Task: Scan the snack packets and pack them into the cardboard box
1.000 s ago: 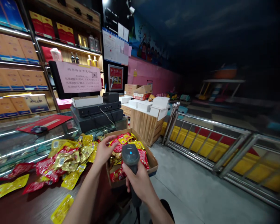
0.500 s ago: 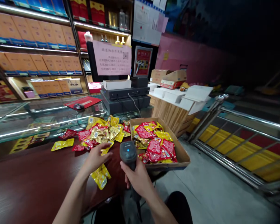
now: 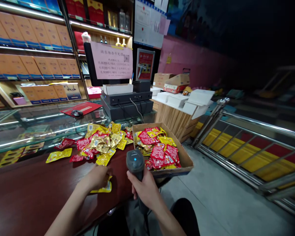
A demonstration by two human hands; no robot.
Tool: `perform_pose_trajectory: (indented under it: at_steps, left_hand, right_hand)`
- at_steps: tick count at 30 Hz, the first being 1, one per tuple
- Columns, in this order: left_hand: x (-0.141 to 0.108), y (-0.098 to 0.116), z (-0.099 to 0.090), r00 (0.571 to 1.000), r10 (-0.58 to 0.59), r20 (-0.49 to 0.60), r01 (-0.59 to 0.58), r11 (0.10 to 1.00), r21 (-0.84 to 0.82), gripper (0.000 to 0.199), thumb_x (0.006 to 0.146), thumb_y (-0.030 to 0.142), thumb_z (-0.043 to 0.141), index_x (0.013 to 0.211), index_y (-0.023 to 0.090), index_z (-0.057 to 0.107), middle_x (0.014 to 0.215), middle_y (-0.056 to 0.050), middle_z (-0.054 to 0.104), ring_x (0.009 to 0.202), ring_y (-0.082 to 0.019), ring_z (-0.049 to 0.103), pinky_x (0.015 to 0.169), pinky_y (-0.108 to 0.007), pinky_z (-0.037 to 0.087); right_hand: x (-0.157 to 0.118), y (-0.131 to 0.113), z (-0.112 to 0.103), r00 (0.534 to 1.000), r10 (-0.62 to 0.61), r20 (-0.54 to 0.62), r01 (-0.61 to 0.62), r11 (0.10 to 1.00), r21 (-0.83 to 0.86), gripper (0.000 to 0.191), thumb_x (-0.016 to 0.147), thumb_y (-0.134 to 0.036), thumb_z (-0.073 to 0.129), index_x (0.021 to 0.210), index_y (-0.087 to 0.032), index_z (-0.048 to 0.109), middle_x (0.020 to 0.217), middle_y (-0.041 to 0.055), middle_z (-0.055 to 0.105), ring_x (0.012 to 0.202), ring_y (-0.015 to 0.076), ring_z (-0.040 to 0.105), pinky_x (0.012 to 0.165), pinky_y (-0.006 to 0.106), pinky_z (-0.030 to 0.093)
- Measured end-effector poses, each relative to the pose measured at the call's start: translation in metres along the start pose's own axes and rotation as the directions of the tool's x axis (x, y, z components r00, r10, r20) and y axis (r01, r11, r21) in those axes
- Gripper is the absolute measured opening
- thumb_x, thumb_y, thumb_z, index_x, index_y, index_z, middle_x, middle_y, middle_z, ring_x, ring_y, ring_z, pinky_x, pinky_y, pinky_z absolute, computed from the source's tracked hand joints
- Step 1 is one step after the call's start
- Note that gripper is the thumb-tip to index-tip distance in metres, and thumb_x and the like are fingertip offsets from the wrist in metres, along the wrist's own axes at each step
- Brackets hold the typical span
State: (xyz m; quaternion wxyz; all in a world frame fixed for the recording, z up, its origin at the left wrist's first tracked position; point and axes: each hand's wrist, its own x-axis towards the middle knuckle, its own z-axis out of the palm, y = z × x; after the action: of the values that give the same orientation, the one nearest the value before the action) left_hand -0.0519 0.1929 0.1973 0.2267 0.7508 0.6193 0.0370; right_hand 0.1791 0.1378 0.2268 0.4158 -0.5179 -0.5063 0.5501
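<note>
My right hand [image 3: 144, 185] is wrapped round the handle of a dark barcode scanner [image 3: 135, 161], which shows a small blue light and trails a cable downward. On the brown tabletop, my left hand [image 3: 98, 177] has its fingers curled down over a yellow snack packet [image 3: 105, 189] near the front edge; the fingertips are partly hidden. Beyond that hand lies a loose heap of red, yellow and gold snack packets [image 3: 100, 142]. One yellow packet [image 3: 59, 155] lies apart at the heap's left. An open cardboard box [image 3: 186, 162], right of the scanner, holds many similar packets.
Behind the heap are a glass display counter [image 3: 36, 124], a computer mouse [image 3: 76, 113] on a red mat and a black cash drawer [image 3: 127, 110] below a monitor with a pink notice [image 3: 113, 62]. A metal railing [image 3: 245, 152] runs along the right.
My left hand has come down and closed over the yellow packet, which has turned and shifted slightly. My right hand keeps its hold on the scanner. The view has swung a little right.
</note>
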Motion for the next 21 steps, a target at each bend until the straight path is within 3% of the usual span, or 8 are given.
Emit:
perform_pose_trajectory:
  at_steps: [2,5,9,11,16,18,21]
  left_hand:
    - [0.01,0.001,-0.005,0.995,-0.04,-0.091,0.027,0.99,-0.135,0.035,0.053,0.014,0.074,0.086,0.026,0.078,0.088,-0.008,0.079,0.09,-0.031,0.071,0.083,-0.035,0.047]
    - [0.029,0.013,-0.021,0.952,-0.054,-0.302,-0.05,0.944,-0.325,0.03,0.058,0.03,0.081,0.087,0.024,0.078,0.093,-0.009,0.08,0.088,-0.031,0.072,0.078,-0.033,0.049]
    - [0.057,0.053,-0.04,0.865,-0.149,-0.478,-0.136,0.848,-0.512,0.046,0.057,0.052,0.086,0.086,0.019,0.075,0.085,-0.007,0.078,0.078,-0.028,0.071,0.069,-0.031,0.049]
    - [0.07,0.08,-0.043,0.862,-0.162,-0.48,-0.229,0.72,-0.655,0.052,0.054,0.053,0.088,0.09,0.018,0.073,0.083,-0.005,0.077,0.076,-0.025,0.07,0.068,-0.03,0.051]
    - [0.103,0.149,-0.035,0.92,-0.027,-0.392,-0.365,0.31,-0.878,0.063,0.043,0.046,0.095,0.092,0.017,0.067,0.082,-0.004,0.076,0.078,-0.021,0.072,0.079,-0.034,0.057]
    - [0.113,0.17,-0.03,0.922,0.032,-0.385,-0.382,0.218,-0.898,0.066,0.039,0.041,0.096,0.092,0.017,0.065,0.086,-0.005,0.076,0.082,-0.021,0.073,0.086,-0.036,0.057]
    - [0.124,0.192,-0.025,0.927,0.106,-0.359,-0.372,0.163,-0.914,0.065,0.039,0.034,0.097,0.093,0.017,0.064,0.091,-0.007,0.077,0.088,-0.022,0.074,0.09,-0.038,0.056]
  right_hand:
    - [0.0,-0.001,-0.005,1.0,-0.003,-0.025,0.003,1.0,0.0,0.042,0.082,-0.055,0.068,0.098,-0.021,0.049,0.045,-0.0115,0.051,0.033,0.01,0.046,0.033,0.018,0.039]
    - [0.0,-0.001,-0.014,0.996,-0.035,-0.078,0.037,0.999,0.015,0.041,0.082,-0.055,0.068,0.096,-0.022,0.049,0.045,-0.0114,0.051,0.033,0.0099,0.046,0.033,0.018,0.038]
    - [-0.002,-0.004,-0.027,0.988,-0.073,-0.135,0.079,0.996,0.041,0.043,0.083,-0.057,0.069,0.098,-0.02,0.052,0.047,-0.011,0.051,0.033,0.01,0.047,0.033,0.018,0.04]
    - [-0.003,-0.009,-0.034,0.985,-0.081,-0.155,0.092,0.994,0.06,0.045,0.082,-0.058,0.069,0.1,-0.02,0.054,0.047,-0.0109,0.051,0.033,0.0103,0.048,0.033,0.019,0.04]
    - [-0.003,-0.031,-0.052,0.969,-0.118,-0.216,0.137,0.988,0.075,0.042,0.082,-0.054,0.07,0.102,-0.02,0.055,0.047,-0.0105,0.053,0.034,0.0101,0.047,0.033,0.018,0.04]
    - [-0.002,-0.037,-0.061,0.963,-0.103,-0.249,0.123,0.99,0.067,0.038,0.084,-0.05,0.07,0.102,-0.021,0.054,0.047,-0.0102,0.053,0.033,0.0098,0.046,0.033,0.018,0.039]
    - [-0.001,-0.041,-0.075,0.947,-0.089,-0.308,0.111,0.992,0.055,0.033,0.087,-0.047,0.069,0.102,-0.022,0.054,0.047,-0.0092,0.054,0.034,0.0103,0.047,0.033,0.019,0.041]
